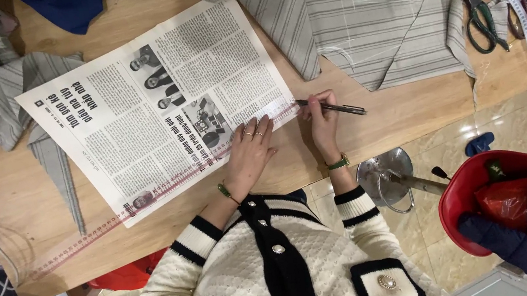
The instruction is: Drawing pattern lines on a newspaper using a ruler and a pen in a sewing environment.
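1. Cream knit sleeves with black ribbed cuffs, nearest the camera; a dark bracelet on the left wrist, a green-strapped watch on the right.
2. Left hand (250, 154) lies flat, fingers spread narrowly, rings on two, pressing a long clear ruler (150, 197) with red markings onto the newspaper sheet (153, 107).
3. Right hand (321, 120) pinches a slim dark pen (331, 107); its tip meets the ruler's upper end at the paper's right edge.
4. Newspaper: thin matte printed sheet, lying slantwise on the pale wooden surface (405, 112); the ruler runs along its lower edge and out past the corner.
5. Beyond: grey striped fabric pieces (361, 18), angular cut edges.
6. Far right: green-handled scissors (478, 14) and a limp measuring tape (526, 19).
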